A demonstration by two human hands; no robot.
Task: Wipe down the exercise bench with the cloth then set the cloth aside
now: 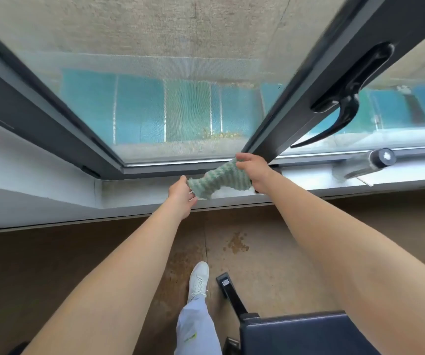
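**Cloth held between both hands above the window sill**

Head view: a green-and-white striped cloth (212, 181) is held stretched between two bare hands, above a pale window sill (142, 198). Whether the cloth touches the sill cannot be told. The cloth's left end is pinched by the left hand (182, 194), which is seen from the back, so the exact lie of its fingers is mostly hidden. The right end is gripped by the right hand (253, 170), with the fingers (243, 157) curled over the upper edge of the fabric. The right hand is held higher and closer to the glass than the left. Both forearms are stretched forward from the lower corners of the picture.

Just beyond the right hand, the dark frame (308, 85) of a window is seen, with a black lever handle (347, 103) mounted on it.

The dark blue padded exercise bench (295, 334) is found at the bottom right, well apart from the cloth and partly covered by the right forearm. A black metal leg (229, 293) projects from it across the brown floor (78, 265). Beside that leg, a white shoe (198, 280) and a light trouser leg (196, 329) are seen.
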